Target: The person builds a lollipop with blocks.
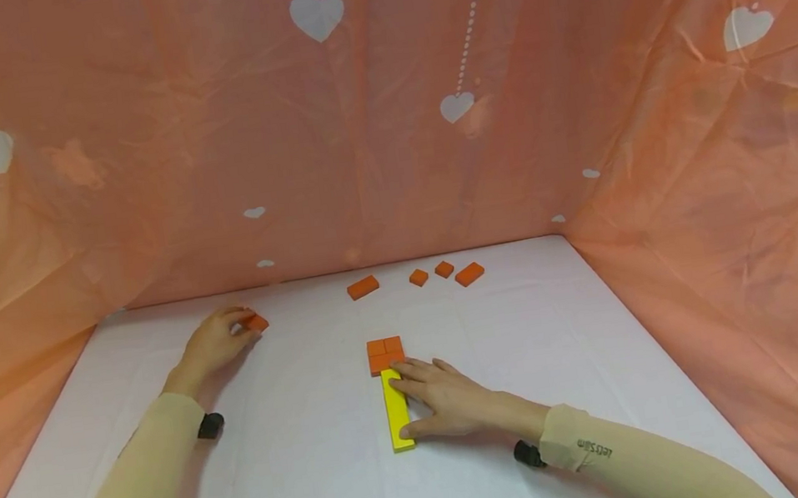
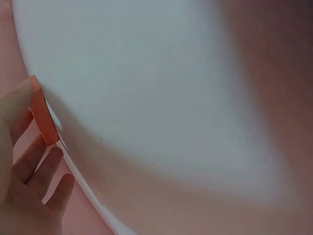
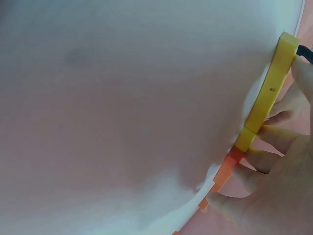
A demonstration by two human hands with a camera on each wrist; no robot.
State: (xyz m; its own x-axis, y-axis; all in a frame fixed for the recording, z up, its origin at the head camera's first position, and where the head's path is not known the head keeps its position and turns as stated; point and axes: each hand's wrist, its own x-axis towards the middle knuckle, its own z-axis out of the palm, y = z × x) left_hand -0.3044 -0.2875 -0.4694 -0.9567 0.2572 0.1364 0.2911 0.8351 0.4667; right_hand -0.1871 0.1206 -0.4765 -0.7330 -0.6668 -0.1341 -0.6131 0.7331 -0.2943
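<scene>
At the left of the table, in the head view, my left hand [image 1: 211, 345] pinches an orange block [image 1: 256, 322] between thumb and fingers. The left wrist view shows that orange block [image 2: 44, 113] with the thumb on one side and the other fingers loosely spread. Near the middle, my right hand [image 1: 457, 401] rests with spread fingers along a long yellow block [image 1: 396, 413]. Its thumb touches the near end, its fingertips the far end. Beyond that end, adjoining orange blocks [image 1: 379, 361] form a flat square, partly under the fingers. A seam crosses the yellow strip [image 3: 268, 93] in the right wrist view.
Toward the back edge lie an orange rectangular block [image 1: 363, 288], two small orange squares, one left [image 1: 419, 277] and one right [image 1: 445, 269], and another orange rectangle [image 1: 470, 274]. A white cloth [image 1: 308, 480] covers the table. Pink-orange curtains [image 1: 218, 138] with hearts surround it.
</scene>
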